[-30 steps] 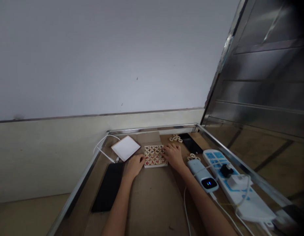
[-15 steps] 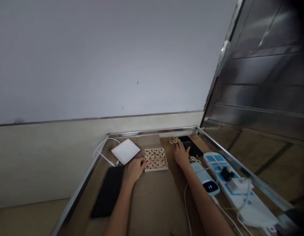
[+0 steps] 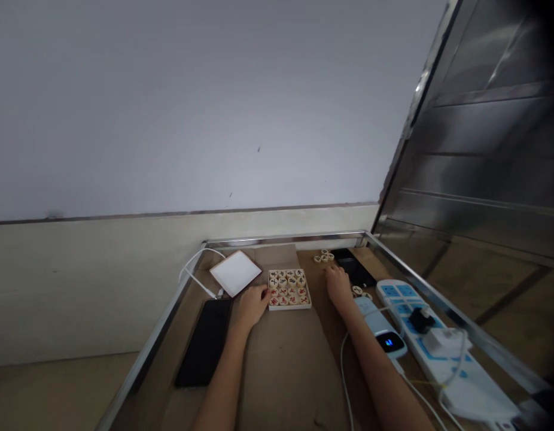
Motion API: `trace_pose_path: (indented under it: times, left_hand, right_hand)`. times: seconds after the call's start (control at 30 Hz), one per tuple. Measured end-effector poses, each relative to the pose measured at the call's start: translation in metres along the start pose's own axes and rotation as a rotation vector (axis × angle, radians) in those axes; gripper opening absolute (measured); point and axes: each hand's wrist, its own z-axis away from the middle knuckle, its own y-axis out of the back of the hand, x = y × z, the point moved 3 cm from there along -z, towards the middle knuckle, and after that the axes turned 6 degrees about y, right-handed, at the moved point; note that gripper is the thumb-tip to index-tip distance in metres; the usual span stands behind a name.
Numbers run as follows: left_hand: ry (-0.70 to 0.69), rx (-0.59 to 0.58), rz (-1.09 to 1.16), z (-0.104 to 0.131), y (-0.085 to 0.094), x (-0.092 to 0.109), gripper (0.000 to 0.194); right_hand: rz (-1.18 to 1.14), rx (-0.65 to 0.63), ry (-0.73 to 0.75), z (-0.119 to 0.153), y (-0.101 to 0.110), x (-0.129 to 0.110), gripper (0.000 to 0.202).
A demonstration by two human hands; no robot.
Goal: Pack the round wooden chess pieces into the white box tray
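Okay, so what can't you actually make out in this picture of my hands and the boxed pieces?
All in the head view:
Right hand: its own back hides whether it holds anything.
Near loose pieces: partly blocked by the light-blue device, so their count is unclear.
Far loose pieces: characters too small to read.
Lit screen on that device: glowing marks too blurred to read.

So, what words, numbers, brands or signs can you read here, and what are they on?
None can be quoted with certainty.
Pieces in the box: one black or red character each, too small to read surely.
Loose pieces: dark marks, too small to read.
Power bank: blue glowing marks on its display, too blurred to read.
Power strip: no legible lettering.
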Motion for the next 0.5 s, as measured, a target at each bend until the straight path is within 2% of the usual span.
trace_pose_path:
  times: [0.1, 0.17, 0.23, 0.3, 0.37, 0.5]
  left_hand:
    - [-0.014, 0.01, -0.002, 0.0, 0.0, 0.001, 0.037]
    - [-0.018, 0.008, -0.005, 0.0, 0.0, 0.001, 0.039]
    - [-0.019, 0.01, -0.003, -0.001, -0.001, 0.0, 0.041]
    - [-0.031, 0.017, 0.005, -0.001, -0.001, 0.0, 0.042]
    - [-0.043, 0.023, 0.011, -0.001, 0.0, 0.0, 0.042]
    - [-0.046, 0.01, -0.003, -0.001, 0.0, 0.001, 0.04]
  right_hand:
    - [-0.3, 0.06, 0.111, 0.0, 0.013, -0.027, 0.03]
    - [-0.484, 0.021, 0.252, 0.006, 0.017, -0.057, 0.031]
    - [-0.553, -0.037, 0.406, 0.016, 0.018, -0.087, 0.028]
    - [-0.52, -0.059, 0.52, 0.024, 0.015, -0.11, 0.028]
    - [-0.482, -0.056, 0.557, 0.029, 0.009, -0.121, 0.031]
    - [-0.563, -0.021, 0.574, 0.028, -0.003, -0.118, 0.034]
